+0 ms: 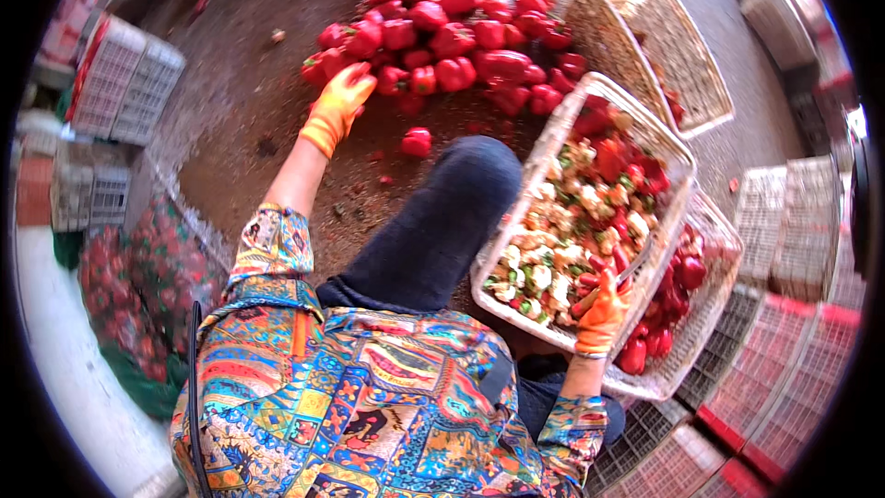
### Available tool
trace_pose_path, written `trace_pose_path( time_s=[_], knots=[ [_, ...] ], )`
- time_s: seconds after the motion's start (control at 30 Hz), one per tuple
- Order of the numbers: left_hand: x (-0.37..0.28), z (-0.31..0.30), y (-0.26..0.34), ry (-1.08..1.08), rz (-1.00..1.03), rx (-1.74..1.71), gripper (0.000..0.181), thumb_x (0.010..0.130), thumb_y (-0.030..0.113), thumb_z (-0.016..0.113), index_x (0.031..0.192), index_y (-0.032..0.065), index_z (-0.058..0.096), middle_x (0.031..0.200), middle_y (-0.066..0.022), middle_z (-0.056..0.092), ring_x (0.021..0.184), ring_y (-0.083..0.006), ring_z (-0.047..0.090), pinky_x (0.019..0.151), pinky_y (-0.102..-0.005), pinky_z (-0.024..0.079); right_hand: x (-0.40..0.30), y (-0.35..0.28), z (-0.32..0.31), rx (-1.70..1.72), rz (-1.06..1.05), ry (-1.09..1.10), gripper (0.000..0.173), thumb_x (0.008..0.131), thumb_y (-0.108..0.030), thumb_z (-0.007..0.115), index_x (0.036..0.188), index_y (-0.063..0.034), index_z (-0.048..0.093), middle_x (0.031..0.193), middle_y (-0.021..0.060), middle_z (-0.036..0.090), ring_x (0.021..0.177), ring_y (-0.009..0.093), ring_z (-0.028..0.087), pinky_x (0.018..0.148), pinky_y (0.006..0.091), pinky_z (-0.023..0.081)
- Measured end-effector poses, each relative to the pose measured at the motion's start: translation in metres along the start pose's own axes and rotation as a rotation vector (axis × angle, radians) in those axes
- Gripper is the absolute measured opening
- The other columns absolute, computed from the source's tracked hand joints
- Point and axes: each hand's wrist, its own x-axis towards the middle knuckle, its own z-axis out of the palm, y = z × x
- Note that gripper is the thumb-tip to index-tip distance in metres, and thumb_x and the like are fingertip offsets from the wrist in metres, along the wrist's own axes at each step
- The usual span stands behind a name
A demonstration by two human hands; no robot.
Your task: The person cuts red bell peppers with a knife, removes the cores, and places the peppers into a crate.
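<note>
My left hand [341,107], in an orange glove, is at the left edge of a pile of red bell peppers [453,39] on the floor. Its fingertips meet the nearest peppers, and whether they grip one is hidden. One loose red pepper [416,142] lies apart, in front of my knee. My right hand [603,315], also gloved in orange, is closed on a knife [637,264] over the near right side of a white plastic crate [489,259]. Pale pepper cores with green stems [546,270] and red pieces fill that crate.
Right of the core crate, another crate [719,221] holds red peppers [653,332]. A tilted, dirty crate [664,14] with a few red pieces stands beyond. Stacked crates [781,366] line the right side. On the left are more crates [128,79] and full mesh sacks [148,283].
</note>
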Motion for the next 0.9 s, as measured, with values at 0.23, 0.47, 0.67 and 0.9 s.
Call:
trace_pose_path(
  time_s=[0.23, 0.47, 0.67, 0.9],
  knots=[
    [-0.077, -0.083, -0.212, 0.377, -0.448, 0.291, 0.054, 0.087, 0.031, 0.071, 0.133, 0.0072, 0.056, 0.113, -0.0066, 0.067, 0.094, -0.0253, 0.064, 0.076, -0.0423, 0.054, -0.032, 0.091, 0.037, 0.090, 0.264, -0.098, 0.043, 0.096, -0.003, 0.064, 0.137, -0.0066, 0.053, 0.103, 0.0128, 0.069, 0.066, 0.012, 0.060, 0.049, 0.0208, 0.046],
    [-0.010, 0.069, -0.156, -0.069, 0.287, 1.086, 0.079, 0.075, 0.022, 0.078, 0.147, 0.0213, 0.045, 0.149, -0.0128, 0.049, 0.137, -0.0348, 0.045, 0.107, -0.0469, 0.045, -0.042, 0.044, 0.033, -0.137, 0.225, 0.046, 0.046, 0.097, -0.014, 0.062, 0.141, -0.0051, 0.050, 0.106, 0.0140, 0.071, 0.061, 0.013, 0.065, 0.046, 0.0214, 0.049],
    [0.062, 0.122, -0.207, -0.157, -0.072, 1.296, 0.047, 0.085, 0.012, 0.063, 0.128, 0.0297, 0.057, 0.141, -0.0088, 0.051, 0.126, -0.0347, 0.052, 0.092, -0.0517, 0.052, -0.055, 0.026, 0.039, -0.215, 0.235, 0.090, 0.050, 0.097, -0.015, 0.064, 0.142, -0.0008, 0.047, 0.108, 0.0164, 0.072, 0.072, 0.015, 0.069, 0.050, 0.0212, 0.052],
    [0.067, 0.090, -0.212, -0.100, -0.186, 0.217, 0.069, 0.070, 0.008, 0.081, 0.135, 0.0090, 0.057, 0.117, -0.0077, 0.065, 0.108, -0.0239, 0.064, 0.095, -0.0370, 0.054, -0.056, 0.013, 0.057, -0.180, 0.296, 0.054, 0.052, 0.098, -0.016, 0.061, 0.145, -0.0023, 0.044, 0.115, 0.0165, 0.069, 0.075, 0.016, 0.070, 0.053, 0.0215, 0.053]
  ],
)
